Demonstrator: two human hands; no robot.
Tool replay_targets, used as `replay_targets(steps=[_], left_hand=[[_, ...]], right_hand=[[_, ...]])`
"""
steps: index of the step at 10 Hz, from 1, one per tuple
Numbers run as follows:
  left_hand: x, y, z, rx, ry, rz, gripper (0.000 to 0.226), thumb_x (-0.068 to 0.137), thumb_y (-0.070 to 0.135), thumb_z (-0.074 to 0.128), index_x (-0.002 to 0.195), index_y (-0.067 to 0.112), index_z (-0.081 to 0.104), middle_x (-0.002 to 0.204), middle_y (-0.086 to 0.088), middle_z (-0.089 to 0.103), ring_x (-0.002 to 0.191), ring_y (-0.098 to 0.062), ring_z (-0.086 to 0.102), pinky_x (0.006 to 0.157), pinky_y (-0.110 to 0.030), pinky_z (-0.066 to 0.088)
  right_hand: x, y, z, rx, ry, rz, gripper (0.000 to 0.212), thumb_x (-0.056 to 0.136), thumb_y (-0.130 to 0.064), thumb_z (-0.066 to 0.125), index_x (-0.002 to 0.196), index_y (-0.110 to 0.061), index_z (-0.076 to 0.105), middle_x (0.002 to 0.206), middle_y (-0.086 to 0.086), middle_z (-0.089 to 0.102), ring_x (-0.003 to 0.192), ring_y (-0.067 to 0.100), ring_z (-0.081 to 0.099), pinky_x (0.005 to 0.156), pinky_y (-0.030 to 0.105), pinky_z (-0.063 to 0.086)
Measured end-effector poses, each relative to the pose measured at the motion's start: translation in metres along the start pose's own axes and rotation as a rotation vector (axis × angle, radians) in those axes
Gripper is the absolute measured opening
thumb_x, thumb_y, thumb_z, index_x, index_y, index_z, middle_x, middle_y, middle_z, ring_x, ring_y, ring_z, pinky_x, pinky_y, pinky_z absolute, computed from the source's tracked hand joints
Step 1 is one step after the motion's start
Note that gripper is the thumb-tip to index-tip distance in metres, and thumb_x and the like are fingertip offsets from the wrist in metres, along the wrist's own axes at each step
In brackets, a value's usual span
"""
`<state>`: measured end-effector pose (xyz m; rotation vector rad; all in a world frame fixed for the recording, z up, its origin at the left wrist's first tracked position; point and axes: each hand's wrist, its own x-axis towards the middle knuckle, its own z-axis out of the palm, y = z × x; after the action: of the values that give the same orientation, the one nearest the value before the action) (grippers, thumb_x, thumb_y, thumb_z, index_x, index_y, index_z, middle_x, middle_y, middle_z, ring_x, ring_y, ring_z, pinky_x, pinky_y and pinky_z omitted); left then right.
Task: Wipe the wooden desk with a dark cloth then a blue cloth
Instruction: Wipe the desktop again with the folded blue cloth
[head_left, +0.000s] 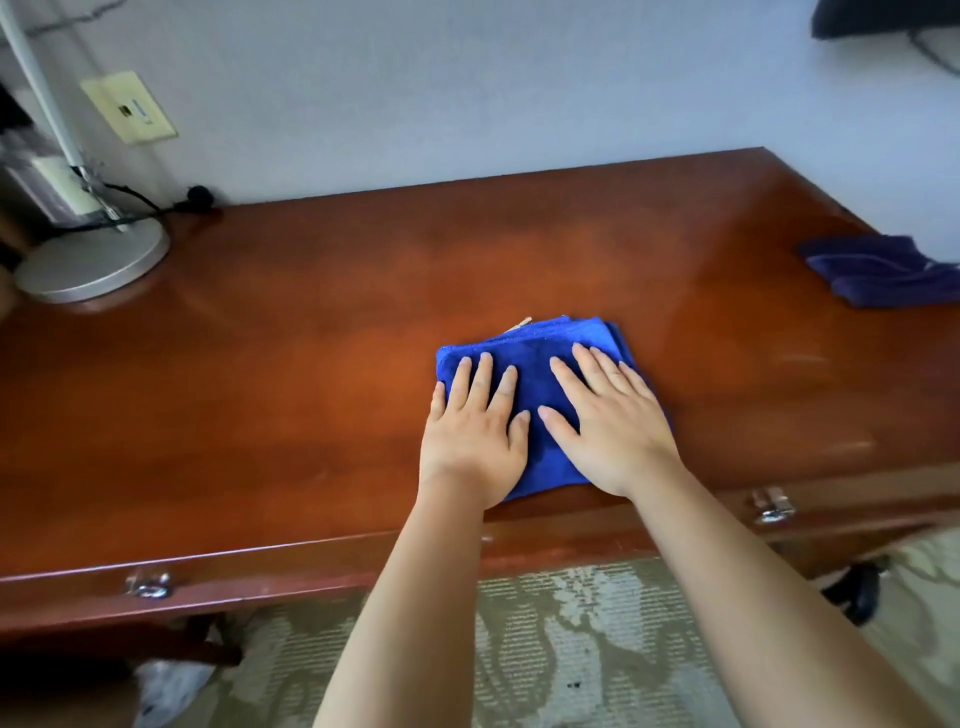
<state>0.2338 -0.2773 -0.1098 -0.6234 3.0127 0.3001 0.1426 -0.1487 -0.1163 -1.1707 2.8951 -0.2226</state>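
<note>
Both hands lie flat, palms down, on a folded blue cloth (535, 374) near the front edge of the wooden desk surface (260, 364). The left hand (475, 436) covers the cloth's left half and the right hand (608, 426) its right half; the fingers (563, 376) of both are spread and released, pressing rather than gripping. A small tag pokes out at the cloth's far edge. The dark cloth (883, 270) lies crumpled at the surface's right end, well apart. A lamp base (93, 265) stands at the far left. 2 metal drawer handles (773, 506) show on the front.
</note>
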Motion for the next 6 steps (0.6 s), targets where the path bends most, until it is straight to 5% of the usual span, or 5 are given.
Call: replay_targets(steps=[2, 6], left_hand=[[-0.004, -0.001, 0.000, 0.004, 0.012, 0.007, 0.056, 0.103, 0.043, 0.016, 0.154, 0.028, 0.000, 0.161, 0.002, -0.012, 0.147, -0.016, -0.017, 0.119, -0.038, -0.009], [0.062, -0.012, -0.006, -0.013, 0.041, 0.017, 0.056, 0.102, 0.043, 0.018, 0.154, 0.030, 0.003, 0.162, 0.004, -0.010, 0.147, -0.014, -0.017, 0.118, -0.036, -0.010]], right_hand=[[-0.010, -0.005, 0.001, 0.008, 0.007, 0.018, 0.085, 0.080, -0.064, -0.007, 0.153, -0.026, 0.011, 0.161, 0.001, 0.003, 0.148, 0.014, 0.000, 0.118, 0.032, -0.002], [0.057, 0.007, 0.003, 0.008, 0.047, 0.024, 0.088, 0.076, -0.062, -0.007, 0.153, -0.026, 0.016, 0.161, 0.001, 0.008, 0.148, 0.014, 0.004, 0.118, 0.032, 0.000]])
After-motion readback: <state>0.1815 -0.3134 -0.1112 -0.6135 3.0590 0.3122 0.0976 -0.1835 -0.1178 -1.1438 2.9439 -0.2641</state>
